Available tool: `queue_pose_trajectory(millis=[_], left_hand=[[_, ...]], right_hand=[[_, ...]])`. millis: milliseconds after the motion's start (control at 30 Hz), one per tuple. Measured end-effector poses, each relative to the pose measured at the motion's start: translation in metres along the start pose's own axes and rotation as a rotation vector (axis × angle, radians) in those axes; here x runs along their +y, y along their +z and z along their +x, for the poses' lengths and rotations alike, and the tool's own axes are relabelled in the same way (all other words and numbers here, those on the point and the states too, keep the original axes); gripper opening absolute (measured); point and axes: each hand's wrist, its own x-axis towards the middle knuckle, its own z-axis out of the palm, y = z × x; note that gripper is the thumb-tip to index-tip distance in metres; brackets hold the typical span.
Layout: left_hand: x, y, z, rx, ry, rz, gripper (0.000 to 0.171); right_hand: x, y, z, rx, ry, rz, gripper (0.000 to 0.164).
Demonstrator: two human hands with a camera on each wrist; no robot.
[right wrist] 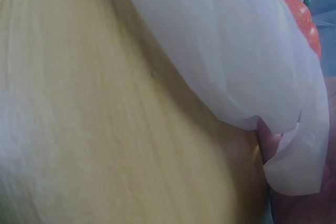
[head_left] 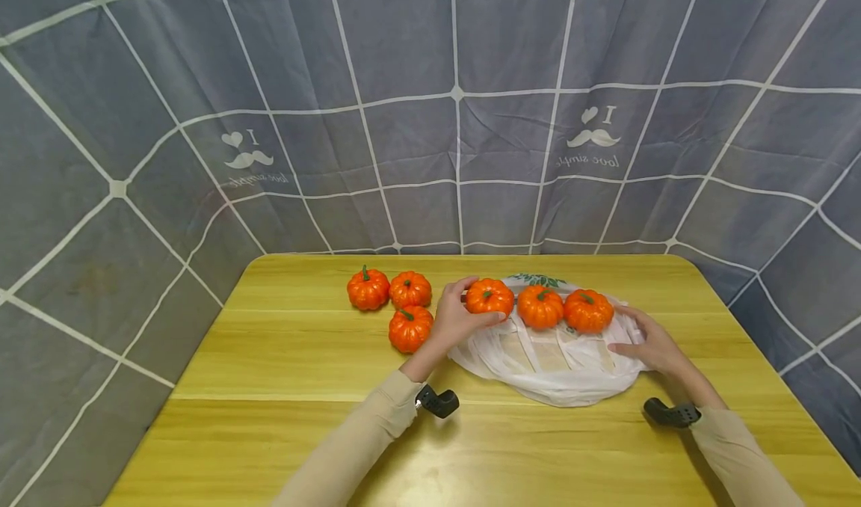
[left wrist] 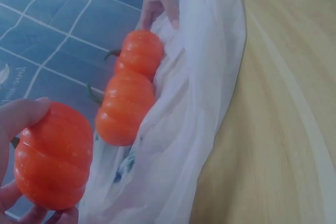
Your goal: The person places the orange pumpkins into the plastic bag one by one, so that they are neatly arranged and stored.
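Note:
My left hand (head_left: 457, 316) grips a small orange pumpkin (head_left: 489, 300), thumb on its near side and fingers round the far side. In the left wrist view that pumpkin (left wrist: 54, 157) is held over one end of a white plastic bag (left wrist: 205, 66). Two more pumpkins, one in the middle (head_left: 540, 307) and one on the right (head_left: 588, 311), sit on the bag (head_left: 551, 387), their green stems showing. At the bag's right end my right hand (head_left: 655, 346) holds the plastic between thumb and fingers. Plastic covers part of that hand in the right wrist view.
Left of the left hand, three loose pumpkins stand close together on the wooden table (head_left: 282, 372): one with an upright stem (head_left: 368, 290), one behind (head_left: 410, 290) and one in front (head_left: 410, 330). A grey checked curtain (head_left: 403, 140) hangs behind and beside the table.

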Motion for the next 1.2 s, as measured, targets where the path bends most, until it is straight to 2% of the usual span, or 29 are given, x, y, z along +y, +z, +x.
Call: queue_pose_trajectory(millis=[200,467,700,1000,1200], left_hand=[[-0.005,0.015,0.008,0.034,-0.008,0.008,0.076],[-0.015,0.026,0.016,0.062,-0.005,0.070,0.077],[-0.024,0.031,0.018,0.084,-0.021,0.066,0.076],[-0.031,0.036,0.018,0.108,0.014,0.148,0.075],[-0.030,0.037,0.015,0.102,-0.024,0.168,0.077]], right_hand=[[-0.004,0.000,-0.002,0.019,-0.034,-0.016,0.080],[-0.002,0.000,-0.001,0.025,-0.044,0.000,0.079],[-0.001,-0.001,0.000,0.023,-0.039,0.012,0.080],[0.002,-0.001,0.002,0.032,-0.051,0.016,0.081],[0.003,0.001,-0.001,0.036,-0.070,0.018,0.079]])
